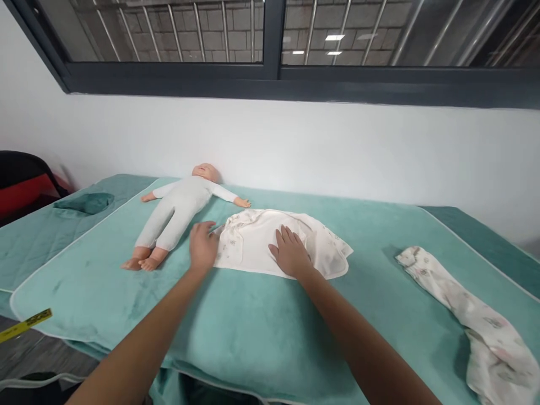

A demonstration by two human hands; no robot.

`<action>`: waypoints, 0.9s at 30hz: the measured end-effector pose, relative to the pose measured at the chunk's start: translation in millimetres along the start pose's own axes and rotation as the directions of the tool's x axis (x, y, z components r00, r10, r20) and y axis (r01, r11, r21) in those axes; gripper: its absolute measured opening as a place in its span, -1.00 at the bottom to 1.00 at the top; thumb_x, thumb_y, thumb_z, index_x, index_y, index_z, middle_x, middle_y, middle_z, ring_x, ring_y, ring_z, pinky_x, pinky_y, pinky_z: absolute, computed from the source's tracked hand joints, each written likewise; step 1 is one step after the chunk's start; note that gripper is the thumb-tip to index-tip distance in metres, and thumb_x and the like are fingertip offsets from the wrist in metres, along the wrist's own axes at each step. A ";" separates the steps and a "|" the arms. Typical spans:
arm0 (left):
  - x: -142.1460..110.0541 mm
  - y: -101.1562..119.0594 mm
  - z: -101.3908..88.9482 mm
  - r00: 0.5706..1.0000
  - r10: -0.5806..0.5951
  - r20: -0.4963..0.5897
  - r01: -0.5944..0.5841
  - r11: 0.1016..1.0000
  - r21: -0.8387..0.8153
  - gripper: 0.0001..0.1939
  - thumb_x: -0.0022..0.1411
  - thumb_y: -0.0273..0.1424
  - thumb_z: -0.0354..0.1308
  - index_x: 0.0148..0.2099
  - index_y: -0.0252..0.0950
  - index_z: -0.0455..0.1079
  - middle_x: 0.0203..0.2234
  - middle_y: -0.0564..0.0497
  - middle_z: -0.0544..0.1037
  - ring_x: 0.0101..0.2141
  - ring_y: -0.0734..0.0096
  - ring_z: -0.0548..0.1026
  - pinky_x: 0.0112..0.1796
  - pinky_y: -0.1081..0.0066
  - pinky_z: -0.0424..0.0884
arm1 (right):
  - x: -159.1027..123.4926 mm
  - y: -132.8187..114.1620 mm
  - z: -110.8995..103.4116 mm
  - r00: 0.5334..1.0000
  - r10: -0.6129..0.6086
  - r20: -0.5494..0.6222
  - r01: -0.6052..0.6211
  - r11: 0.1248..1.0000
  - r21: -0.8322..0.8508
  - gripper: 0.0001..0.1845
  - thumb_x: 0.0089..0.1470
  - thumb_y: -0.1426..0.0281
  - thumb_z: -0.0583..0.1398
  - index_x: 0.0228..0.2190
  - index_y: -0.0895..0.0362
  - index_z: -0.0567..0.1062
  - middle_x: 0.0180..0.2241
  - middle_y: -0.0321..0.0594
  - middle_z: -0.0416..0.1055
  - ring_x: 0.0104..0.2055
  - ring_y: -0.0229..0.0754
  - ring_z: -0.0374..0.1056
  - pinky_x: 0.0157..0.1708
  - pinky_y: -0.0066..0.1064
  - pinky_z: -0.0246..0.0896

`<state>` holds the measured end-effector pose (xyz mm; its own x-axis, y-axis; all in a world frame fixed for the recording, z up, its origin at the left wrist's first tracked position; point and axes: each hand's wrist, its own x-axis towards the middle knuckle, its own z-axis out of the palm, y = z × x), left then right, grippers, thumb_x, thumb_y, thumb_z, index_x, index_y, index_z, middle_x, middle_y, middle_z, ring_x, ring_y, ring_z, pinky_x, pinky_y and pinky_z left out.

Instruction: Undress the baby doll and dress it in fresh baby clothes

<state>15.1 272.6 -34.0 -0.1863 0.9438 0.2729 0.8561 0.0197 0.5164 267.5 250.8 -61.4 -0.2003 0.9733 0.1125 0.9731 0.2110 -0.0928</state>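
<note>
I see the small white printed garment (257, 253) spread on the green cover (253, 332) beside the doll (183, 205), my right hand (291, 252) flat and open on it, my left hand (203, 246) loosely curled at its left edge, another printed cloth (468, 306) well to the right, and yellow tape (26, 325) whose dark lettering I cannot read.

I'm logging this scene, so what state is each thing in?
Left hand: at the white garment's edge
Right hand: flat on it
White garment: laid out, wrinkled
Baby doll: lying face up, clothed
Patterned cloth: bunched lengthwise
Green cover: spread, lightly creased
</note>
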 end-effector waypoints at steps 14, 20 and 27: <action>59.9 -10.6 -33.5 0.992 -0.055 0.110 0.030 0.975 0.222 -0.75 0.28 -0.32 -0.07 -0.14 -0.28 0.38 -0.07 -0.24 0.46 -0.09 -0.04 0.46 -0.21 0.15 0.36 | -17.8 -11.1 5.8 0.999 -0.013 -0.040 0.013 1.000 0.011 -0.32 0.30 0.16 -0.12 0.28 0.32 0.14 0.34 0.06 -0.05 0.40 0.00 -0.20 0.30 -0.12 -0.21; 26.2 -4.1 -20.5 0.968 0.234 -0.093 -0.208 0.951 0.228 -0.73 0.24 -0.49 -0.03 -0.01 -0.33 0.31 0.01 -0.25 0.39 0.06 -0.05 0.31 -0.02 0.05 0.30 | -18.2 -11.3 3.9 0.998 -0.010 -0.055 0.012 0.999 0.035 -0.35 0.30 0.18 -0.09 0.26 0.31 0.17 0.33 0.07 -0.01 0.39 0.03 -0.16 0.29 -0.09 -0.18; -60.8 -20.0 -2.2 0.762 0.643 0.072 -0.646 0.763 0.028 -0.74 0.26 -0.48 -0.01 -0.01 -0.23 0.33 0.05 -0.11 0.41 0.09 0.10 0.31 0.02 0.11 0.30 | -33.9 -18.1 -0.3 0.958 -0.248 -0.142 0.266 0.957 0.117 -0.53 0.30 0.23 -0.02 0.10 0.20 0.40 0.24 -0.04 0.21 0.31 -0.03 0.06 0.24 -0.16 -0.02</action>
<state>8.3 214.2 -59.1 0.4431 0.7560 0.4817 0.7868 -0.5855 0.1952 256.7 214.0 -63.2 -0.4175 0.8672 0.2712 0.8646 0.4710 -0.1750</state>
